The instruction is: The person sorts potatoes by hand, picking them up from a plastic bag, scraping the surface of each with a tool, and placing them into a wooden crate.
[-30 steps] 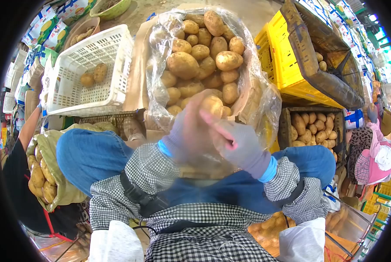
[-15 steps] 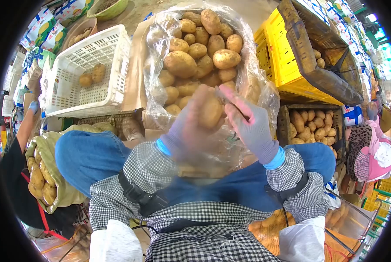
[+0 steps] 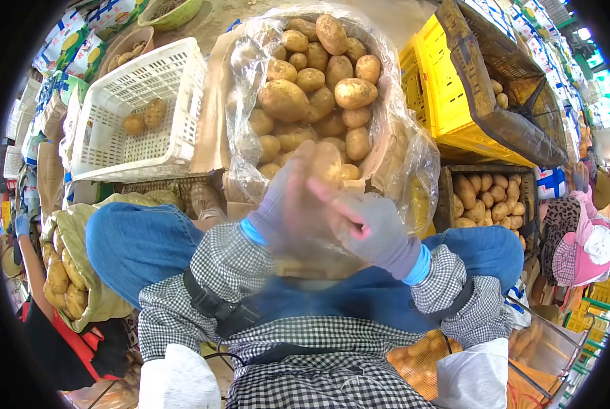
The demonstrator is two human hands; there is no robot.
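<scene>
My left hand (image 3: 291, 198), in a grey glove and smeared by motion, is closed around the side of a potato (image 3: 327, 163) at the near end of a plastic-lined box (image 3: 240, 136). Many brown potatoes (image 3: 282, 99) fill that box. Just right of it, my gloved right hand (image 3: 369, 225) reaches across with its fingertips against or close to the left hand. Its fingers are curled together, and a dark bit shows between them; I cannot make out what it is.
A white crate (image 3: 182, 136) with two potatoes stands left. On the right are a yellow crate (image 3: 448, 88) and a dark crate of potatoes (image 3: 485, 198). An open sack of potatoes (image 3: 63, 279) leans by my left knee. Other people are at both sides.
My right hand has moved left and slightly down, towards my left hand. The potato in my left hand has shifted slightly away from me. The person at far left has moved their arm.
</scene>
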